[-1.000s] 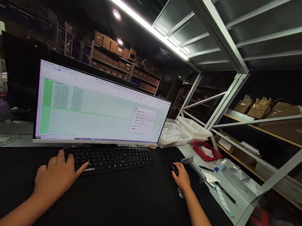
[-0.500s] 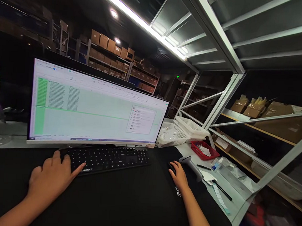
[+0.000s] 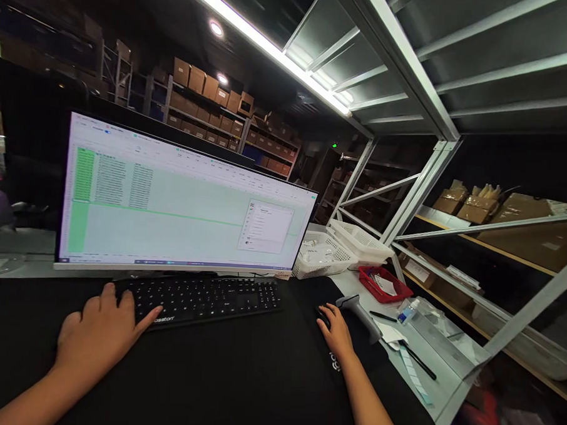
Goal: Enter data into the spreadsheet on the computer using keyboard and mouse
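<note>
My left hand [image 3: 98, 330] rests at the left end of a black keyboard [image 3: 214, 305], fingers spread and thumb stretched along its front edge. It holds nothing. Over on the right, my right hand [image 3: 337, 331] is curved over a black computer mouse [image 3: 323, 314], which is mostly hidden under the fingers. Both hands lie on a wide black desk mat [image 3: 210, 378]. Behind the keyboard stands a monitor [image 3: 184, 214] with a spreadsheet and a small pop-up window on its screen.
Right of the mouse lies a grey barcode scanner [image 3: 361, 316]. Beyond it are a red basket [image 3: 386, 295], white baskets [image 3: 325, 271], a small bottle [image 3: 408, 310] and a black pen [image 3: 420, 361]. A metal frame [image 3: 420, 187] rises at the right; boxed shelves [image 3: 208, 103] stand behind.
The camera view has shifted slightly, so the monitor's left side appears a little farther right. The pop-up window's list looks different. Both hands keep their places.
</note>
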Demonstrator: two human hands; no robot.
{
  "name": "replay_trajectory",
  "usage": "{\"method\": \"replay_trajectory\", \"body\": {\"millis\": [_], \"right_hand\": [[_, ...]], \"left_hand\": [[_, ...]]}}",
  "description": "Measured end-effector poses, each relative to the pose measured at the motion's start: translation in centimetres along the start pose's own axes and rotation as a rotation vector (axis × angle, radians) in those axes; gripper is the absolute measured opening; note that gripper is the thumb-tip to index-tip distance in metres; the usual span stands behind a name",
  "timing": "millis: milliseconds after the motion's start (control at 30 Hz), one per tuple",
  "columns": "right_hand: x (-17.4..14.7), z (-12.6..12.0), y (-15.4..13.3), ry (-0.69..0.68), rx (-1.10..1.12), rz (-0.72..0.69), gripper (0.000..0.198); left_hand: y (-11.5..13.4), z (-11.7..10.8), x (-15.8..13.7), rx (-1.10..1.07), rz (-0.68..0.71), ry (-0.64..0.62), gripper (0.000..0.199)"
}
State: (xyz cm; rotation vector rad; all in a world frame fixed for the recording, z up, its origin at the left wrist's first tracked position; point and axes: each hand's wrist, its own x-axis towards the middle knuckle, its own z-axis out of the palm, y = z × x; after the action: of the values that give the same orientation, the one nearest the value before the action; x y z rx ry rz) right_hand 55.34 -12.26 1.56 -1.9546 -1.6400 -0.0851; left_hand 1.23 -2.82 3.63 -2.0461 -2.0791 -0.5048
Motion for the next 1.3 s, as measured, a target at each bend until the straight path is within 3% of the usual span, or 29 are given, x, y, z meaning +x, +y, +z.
{"method": "replay_trajectory", "body": {"millis": [333,667,733,1000,1300], "right_hand": [[0.2,0.6,0.8,0.023,-0.003,-0.011,0.050],[0.4,1.8,2.7,0.061,0.027,-0.040,0.052],[0.5,2.1,3.2,0.072,0.040,-0.040,0.053],[1.0,2.9,4.4,0.088,0.068,-0.054,0.056],[0.7,2.6,4.1,0.078,0.037,-0.053,0.055]], "left_hand": [[0.3,-0.3,-0.8,0.097,0.032,0.070,0.091],[-0.9,-1.0,-0.8,-0.119,-0.015,0.038,0.064],[-1.7,-0.9,-0.5,-0.191,-0.045,0.049,0.054],[-4.4,-0.4,0.4,-0.237,-0.241,0.149,0.053],[-3.5,-0.7,0.0,-0.187,-0.092,0.139,0.044]]}}
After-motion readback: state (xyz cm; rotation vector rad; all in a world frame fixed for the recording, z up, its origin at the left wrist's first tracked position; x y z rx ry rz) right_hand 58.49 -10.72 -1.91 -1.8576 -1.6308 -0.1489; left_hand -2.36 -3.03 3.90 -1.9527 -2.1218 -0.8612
